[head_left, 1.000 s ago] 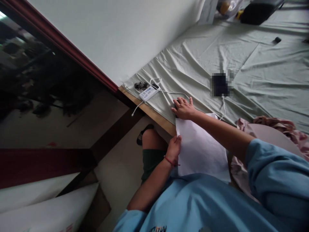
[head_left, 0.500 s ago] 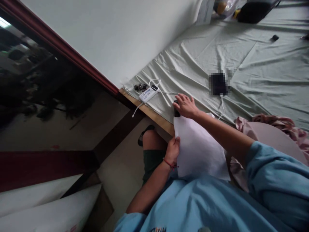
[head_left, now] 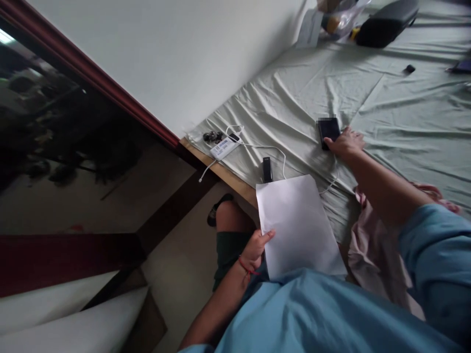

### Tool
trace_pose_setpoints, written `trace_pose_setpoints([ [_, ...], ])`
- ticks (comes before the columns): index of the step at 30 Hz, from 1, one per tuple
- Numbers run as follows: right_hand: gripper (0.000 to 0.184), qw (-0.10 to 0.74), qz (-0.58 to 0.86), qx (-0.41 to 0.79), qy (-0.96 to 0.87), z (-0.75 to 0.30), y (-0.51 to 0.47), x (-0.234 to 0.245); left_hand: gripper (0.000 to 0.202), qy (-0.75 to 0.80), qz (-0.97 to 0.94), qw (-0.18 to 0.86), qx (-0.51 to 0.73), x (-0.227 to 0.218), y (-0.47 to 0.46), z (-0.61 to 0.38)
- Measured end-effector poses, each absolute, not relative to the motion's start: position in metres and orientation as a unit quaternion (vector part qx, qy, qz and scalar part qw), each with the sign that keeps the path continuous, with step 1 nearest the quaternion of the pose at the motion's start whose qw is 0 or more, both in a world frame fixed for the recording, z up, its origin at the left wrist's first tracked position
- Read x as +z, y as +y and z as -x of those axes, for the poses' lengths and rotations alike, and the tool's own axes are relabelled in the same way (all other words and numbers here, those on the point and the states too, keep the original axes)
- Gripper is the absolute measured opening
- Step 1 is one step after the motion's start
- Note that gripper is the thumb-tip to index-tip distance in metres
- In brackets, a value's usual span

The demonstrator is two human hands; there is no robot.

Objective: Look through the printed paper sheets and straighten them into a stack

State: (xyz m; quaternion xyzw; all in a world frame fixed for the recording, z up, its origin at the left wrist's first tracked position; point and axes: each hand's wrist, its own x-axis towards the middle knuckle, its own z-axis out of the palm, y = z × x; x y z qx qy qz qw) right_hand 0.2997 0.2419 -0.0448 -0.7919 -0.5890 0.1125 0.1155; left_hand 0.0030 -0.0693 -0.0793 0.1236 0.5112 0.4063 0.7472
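surface: wrinkled green sheet [head_left: 386,113] by white wall [head_left: 176,59] | left hand [head_left: 256,245] grips paper [head_left: 298,228] | right hand [head_left: 346,143] fingers loosely on phone [head_left: 328,131]

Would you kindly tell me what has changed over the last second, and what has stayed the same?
The right hand left the small black device by the top of the white sheet of paper and moved right across the bed to touch the black phone. The device now lies uncovered. The left hand still holds the paper's left edge; the white power bank is unmoved.
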Motion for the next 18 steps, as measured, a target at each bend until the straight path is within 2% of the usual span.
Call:
trace_pose_setpoints([
  [7,0.107,0.139,0.814,0.134,-0.548,-0.272,0.251,-0.042,0.063,0.532,-0.131,0.731,0.408,-0.081,-0.072,-0.002],
  [14,0.095,0.127,0.824,0.145,-0.533,-0.273,0.266,-0.045,0.065,0.546,-0.123,0.711,0.425,-0.085,-0.079,0.004],
  [18,0.096,0.12,0.824,0.152,-0.532,-0.277,0.26,-0.046,0.061,0.554,-0.114,0.699,0.438,-0.084,-0.078,0.006],
])
